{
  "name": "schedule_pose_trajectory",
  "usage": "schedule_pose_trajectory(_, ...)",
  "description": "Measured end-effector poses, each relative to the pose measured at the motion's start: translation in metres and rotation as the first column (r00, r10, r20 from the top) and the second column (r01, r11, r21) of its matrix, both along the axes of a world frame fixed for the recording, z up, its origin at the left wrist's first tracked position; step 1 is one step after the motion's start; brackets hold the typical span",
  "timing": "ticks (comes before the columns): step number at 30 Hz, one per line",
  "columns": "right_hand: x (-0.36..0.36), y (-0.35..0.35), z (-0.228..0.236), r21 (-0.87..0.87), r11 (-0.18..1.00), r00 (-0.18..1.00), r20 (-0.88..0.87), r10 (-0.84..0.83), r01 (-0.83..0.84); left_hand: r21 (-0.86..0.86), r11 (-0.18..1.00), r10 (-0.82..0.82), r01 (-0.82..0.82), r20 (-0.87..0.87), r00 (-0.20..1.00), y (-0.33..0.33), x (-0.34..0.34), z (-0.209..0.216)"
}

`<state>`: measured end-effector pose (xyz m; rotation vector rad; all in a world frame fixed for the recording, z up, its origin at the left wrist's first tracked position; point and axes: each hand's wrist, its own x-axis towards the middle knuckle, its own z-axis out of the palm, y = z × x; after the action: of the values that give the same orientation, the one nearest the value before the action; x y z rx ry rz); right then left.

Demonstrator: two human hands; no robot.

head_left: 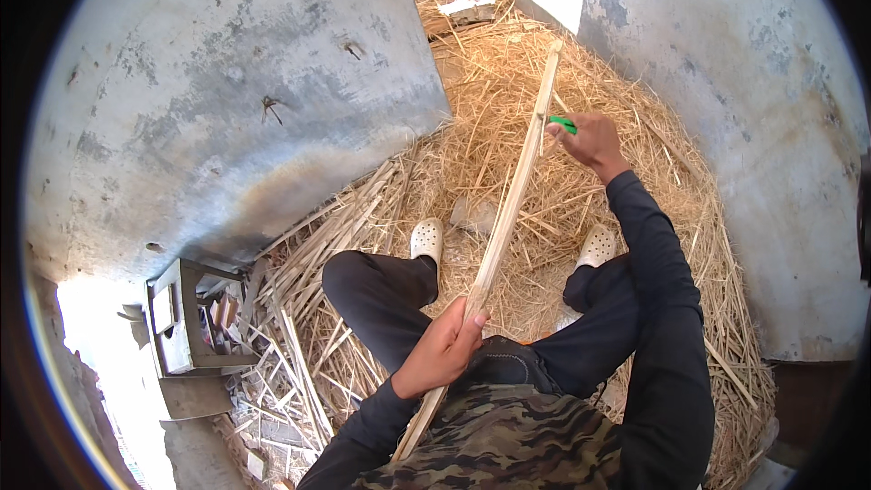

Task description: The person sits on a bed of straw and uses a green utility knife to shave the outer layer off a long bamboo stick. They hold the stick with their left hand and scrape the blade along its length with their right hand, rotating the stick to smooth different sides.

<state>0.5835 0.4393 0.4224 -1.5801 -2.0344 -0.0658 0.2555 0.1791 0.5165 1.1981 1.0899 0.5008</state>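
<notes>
A long pale split stick, like bamboo or wood, slants from beside my waist up and away to the right. My left hand is wrapped round its lower part, near my lap. Farther up, my right hand is closed on a green-handled tool that looks like a small knife. Its dark working end meets the stick's right side below the far tip; the edge is too small to make out. A thin sliver stands off the stick just below the tool.
Straw-like shavings cover the floor around my pale clogs. Many split strips are heaped at the left, beside a wooden box-like stand. A large worn grey panel rises at the left; a grey wall stands at the right.
</notes>
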Motion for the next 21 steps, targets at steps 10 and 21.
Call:
schedule_pose_trajectory(10,0.120,0.060,-0.034,0.000,0.930,0.930,0.006,-0.368,0.368,-0.087,0.986,-0.134,0.140,0.070,0.989,-0.022,0.006,-0.012)
schedule_pose_trajectory(21,0.139,0.008,-0.035,-0.741,0.629,0.933,-0.007,-0.359,0.236,-0.343,0.937,0.218,-0.063,0.435,0.873,0.035,-0.005,-0.032)
